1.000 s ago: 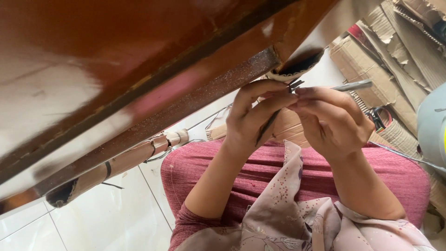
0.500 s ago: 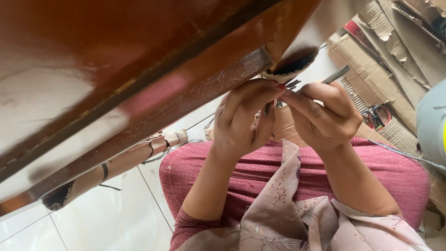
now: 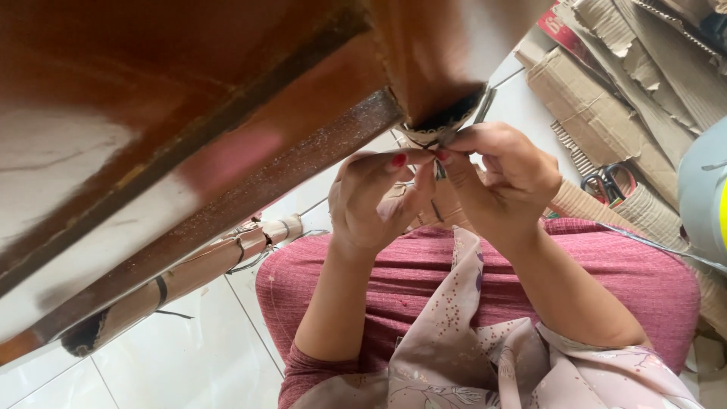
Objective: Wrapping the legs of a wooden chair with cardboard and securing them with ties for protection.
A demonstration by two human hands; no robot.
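Note:
My left hand (image 3: 375, 201) and my right hand (image 3: 503, 178) meet just under the end of a brown wooden furniture leg (image 3: 432, 60). The leg's end is wrapped in cardboard with a scalloped edge (image 3: 443, 125). Both hands pinch a thin black strip (image 3: 438, 171) between their fingertips, right at that wrapped end. A slim grey metal tool (image 3: 485, 102) sticks out past my right hand, mostly hidden by the leg. My lap in red cloth (image 3: 454, 280) is below the hands.
A broad brown wooden panel (image 3: 166, 136) fills the upper left. Another leg wrapped in cardboard (image 3: 189, 273) lies lower left over white floor tiles (image 3: 189, 356). Torn cardboard (image 3: 606, 98), red-handled scissors (image 3: 606, 182) and a grey roll (image 3: 704, 189) sit to the right.
Both hands have moved up and left to the wrapped leg end. The metal tool swung from level to steep and is now mostly hidden. The fingertips have closed tighter on the strip.

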